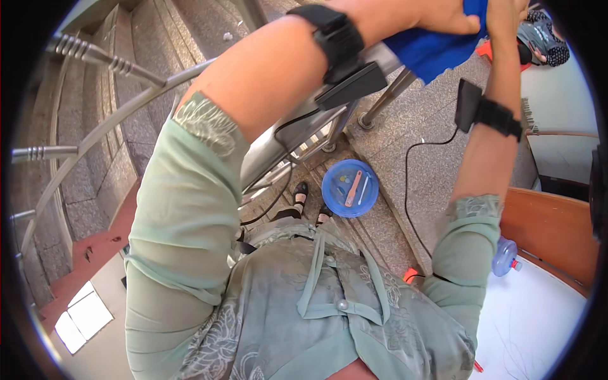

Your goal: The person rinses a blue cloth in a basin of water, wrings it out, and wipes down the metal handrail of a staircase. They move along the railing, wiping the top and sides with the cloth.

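Note:
At the top edge my left hand (446,15) grips a blue cloth (434,52), thumb pressed along it; the other fingers are partly out of view. Close beside it, my right hand (505,16) is closed on the same cloth's right side, and the frame cuts off most of its fingers. The cloth hangs between and below my hands, in front of a metal railing. Farther down, a blue plastic basin (328,199) stands on the floor by my feet. Inside it lie a flat orange-pink long-handled tool (353,190) and a thin white stick (363,190).
A curved metal handrail (120,114) and stone steps (95,183) lie to the left. A person (541,41) is at the upper right. An orange-brown wooden panel (551,234) and a large clear water bottle (505,256) are on the right. Cables (407,183) hang from my wrist straps.

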Demonstrator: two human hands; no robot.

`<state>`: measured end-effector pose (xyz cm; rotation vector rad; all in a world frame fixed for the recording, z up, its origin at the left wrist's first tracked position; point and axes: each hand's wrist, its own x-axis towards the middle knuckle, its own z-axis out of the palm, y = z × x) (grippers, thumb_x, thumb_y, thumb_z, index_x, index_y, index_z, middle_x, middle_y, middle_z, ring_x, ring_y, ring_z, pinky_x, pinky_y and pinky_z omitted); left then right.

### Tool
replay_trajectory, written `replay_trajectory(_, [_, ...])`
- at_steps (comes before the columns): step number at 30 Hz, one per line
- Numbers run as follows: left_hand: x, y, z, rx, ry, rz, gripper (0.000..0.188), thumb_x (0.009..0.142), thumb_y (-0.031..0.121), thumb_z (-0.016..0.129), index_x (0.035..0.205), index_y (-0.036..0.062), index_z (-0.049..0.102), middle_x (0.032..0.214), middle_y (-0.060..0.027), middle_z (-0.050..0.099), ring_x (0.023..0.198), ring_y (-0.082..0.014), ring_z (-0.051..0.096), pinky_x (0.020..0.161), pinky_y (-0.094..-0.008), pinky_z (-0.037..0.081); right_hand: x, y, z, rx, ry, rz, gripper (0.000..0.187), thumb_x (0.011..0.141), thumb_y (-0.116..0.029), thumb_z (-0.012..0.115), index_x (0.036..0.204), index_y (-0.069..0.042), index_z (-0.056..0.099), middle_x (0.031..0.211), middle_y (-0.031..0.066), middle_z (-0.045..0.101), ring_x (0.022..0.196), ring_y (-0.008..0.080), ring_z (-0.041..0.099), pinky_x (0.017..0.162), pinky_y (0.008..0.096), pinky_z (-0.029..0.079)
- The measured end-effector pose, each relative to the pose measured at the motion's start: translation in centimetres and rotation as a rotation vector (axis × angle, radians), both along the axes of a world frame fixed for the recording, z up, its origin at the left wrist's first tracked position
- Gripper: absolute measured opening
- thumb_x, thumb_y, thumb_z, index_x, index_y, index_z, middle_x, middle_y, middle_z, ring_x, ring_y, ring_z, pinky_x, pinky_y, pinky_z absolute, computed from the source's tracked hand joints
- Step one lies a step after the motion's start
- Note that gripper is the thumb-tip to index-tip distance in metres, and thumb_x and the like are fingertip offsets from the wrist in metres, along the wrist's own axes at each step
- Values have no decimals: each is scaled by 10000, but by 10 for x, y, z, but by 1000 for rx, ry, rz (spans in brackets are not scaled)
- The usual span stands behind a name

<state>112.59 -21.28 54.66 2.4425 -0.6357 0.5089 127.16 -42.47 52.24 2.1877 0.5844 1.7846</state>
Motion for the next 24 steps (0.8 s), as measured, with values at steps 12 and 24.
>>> replay_trajectory(12, [-175,140,-111,-27,172,129,841,784,462,709,1404,10,365,1050,-219,593,869,-402,661,712,-470,556,-217,158,-53,-16,517,490,321,920,-230,499,1166,-141,685,1168,66,634,1199,260,553,1101,484,278])
replay_trajectory(24, [-253,178,-146,3,98,309,842,789,510,717,1409,25,417,1063,-167,548,883,-323,625,750,-417,528,-265,202,-63,-226,648,535,406,882,-336,539,1202,-125,672,1124,73,636,1134,261,576,1043,453,344])
